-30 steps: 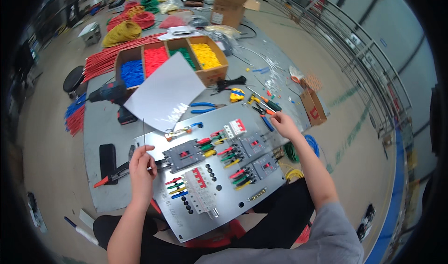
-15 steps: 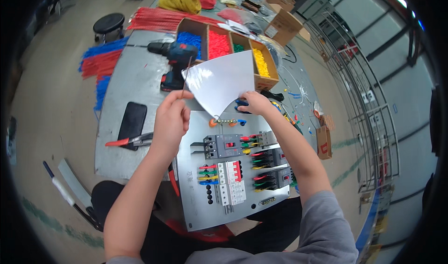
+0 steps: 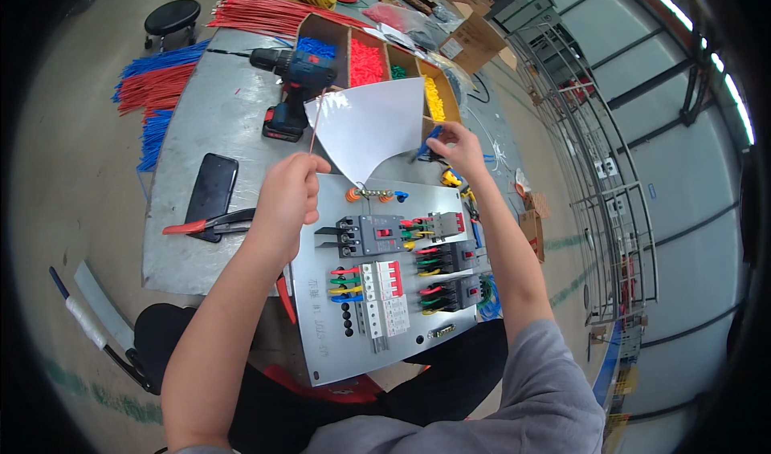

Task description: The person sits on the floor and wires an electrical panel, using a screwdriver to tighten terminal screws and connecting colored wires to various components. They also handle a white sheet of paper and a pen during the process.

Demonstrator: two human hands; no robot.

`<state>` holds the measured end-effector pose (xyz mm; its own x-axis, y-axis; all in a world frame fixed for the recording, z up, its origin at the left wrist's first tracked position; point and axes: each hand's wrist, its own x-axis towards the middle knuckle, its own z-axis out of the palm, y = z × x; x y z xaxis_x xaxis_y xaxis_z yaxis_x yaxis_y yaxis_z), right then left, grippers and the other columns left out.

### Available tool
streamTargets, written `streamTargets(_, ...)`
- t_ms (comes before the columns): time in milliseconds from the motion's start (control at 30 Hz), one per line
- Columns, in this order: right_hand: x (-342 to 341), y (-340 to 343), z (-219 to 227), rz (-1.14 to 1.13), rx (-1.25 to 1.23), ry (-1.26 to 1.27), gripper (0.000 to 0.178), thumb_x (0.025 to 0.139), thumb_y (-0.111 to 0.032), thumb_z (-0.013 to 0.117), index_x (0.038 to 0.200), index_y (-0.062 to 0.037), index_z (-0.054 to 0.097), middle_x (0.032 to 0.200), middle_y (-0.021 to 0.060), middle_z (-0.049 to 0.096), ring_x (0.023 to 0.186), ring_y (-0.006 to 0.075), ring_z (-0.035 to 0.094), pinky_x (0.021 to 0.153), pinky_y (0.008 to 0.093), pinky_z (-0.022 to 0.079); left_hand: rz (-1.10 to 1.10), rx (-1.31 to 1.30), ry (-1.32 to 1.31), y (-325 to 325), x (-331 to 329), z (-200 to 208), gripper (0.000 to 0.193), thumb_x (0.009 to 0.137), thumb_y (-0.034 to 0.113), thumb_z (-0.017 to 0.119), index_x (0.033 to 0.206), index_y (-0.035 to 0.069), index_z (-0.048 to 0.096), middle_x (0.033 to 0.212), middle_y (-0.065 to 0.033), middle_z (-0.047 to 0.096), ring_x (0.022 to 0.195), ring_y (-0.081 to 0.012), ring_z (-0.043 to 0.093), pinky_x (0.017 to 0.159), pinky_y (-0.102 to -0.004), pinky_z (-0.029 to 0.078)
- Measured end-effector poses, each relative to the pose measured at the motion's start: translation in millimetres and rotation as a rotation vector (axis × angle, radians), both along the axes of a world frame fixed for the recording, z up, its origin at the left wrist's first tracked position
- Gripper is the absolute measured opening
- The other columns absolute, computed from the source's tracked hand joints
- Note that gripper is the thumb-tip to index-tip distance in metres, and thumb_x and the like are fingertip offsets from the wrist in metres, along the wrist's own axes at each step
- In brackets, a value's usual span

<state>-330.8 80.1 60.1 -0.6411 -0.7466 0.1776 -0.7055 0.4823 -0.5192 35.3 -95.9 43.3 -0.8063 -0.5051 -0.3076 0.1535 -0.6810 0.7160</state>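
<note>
My left hand (image 3: 291, 197) is closed round a thin reddish-brown wire (image 3: 316, 121), which points up past the left edge of a curled white sheet (image 3: 369, 121). To the right of the sheet, my right hand (image 3: 461, 150) pinches a small blue-handled tool (image 3: 430, 141); its exact kind is hard to make out. Below both hands, a grey metal mounting plate (image 3: 434, 195) leans toward my lap. It carries a large grey circuit breaker (image 3: 371, 236), a white breaker row with red levers (image 3: 384, 293), smaller dark breakers (image 3: 454, 293) with coloured wires, and a brass terminal bar (image 3: 376, 194).
Left of the plate lie a black phone (image 3: 213, 185) and red-handled pliers (image 3: 189, 227). A cordless drill (image 3: 293, 85) stands before a cardboard box (image 3: 438, 105) of coloured caps. Red wire bundles (image 3: 273, 12) lie behind. A wire rack (image 3: 614, 173) stands to the right.
My right hand has moved up and away from the plate with the blue-handled tool. The left hand keeps its grip on the wire. The whole view has shifted slightly.
</note>
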Motion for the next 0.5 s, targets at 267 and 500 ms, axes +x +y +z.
streamTargets(267, 196.3, 63.4, 58.5, 0.633, -0.334, 0.572, 0.051, 0.082, -0.018, 0.086, 0.129, -0.0054, 0.07, 0.116, 0.0157, 0.075, 0.105, 0.0374, 0.074, 0.093, 0.0451, 0.06, -0.32, 0.344, 0.114, 59.4, -12.2, 1.3, 0.044, 0.105, 0.053, 0.059, 0.084, 0.015, 0.054, 0.075, -0.0028, 0.06, 0.059, -0.0123, 0.052, 0.055, -0.0266, 0.04)
streamTargets(500, 276.2, 107.8, 15.8, 0.719, -0.282, 0.434, 0.052, 0.083, -0.013, 0.08, 0.133, -0.0142, 0.067, 0.141, 0.0049, 0.064, 0.123, 0.0277, 0.064, 0.098, 0.043, 0.056, -0.357, 0.449, 0.156, 113.7, -27.3, -42.2, 0.02, 0.096, 0.024, 0.058, 0.082, 0.015, 0.046, 0.067, -0.0019, 0.048, 0.058, -0.0147, 0.045, 0.052, -0.0301, 0.04)
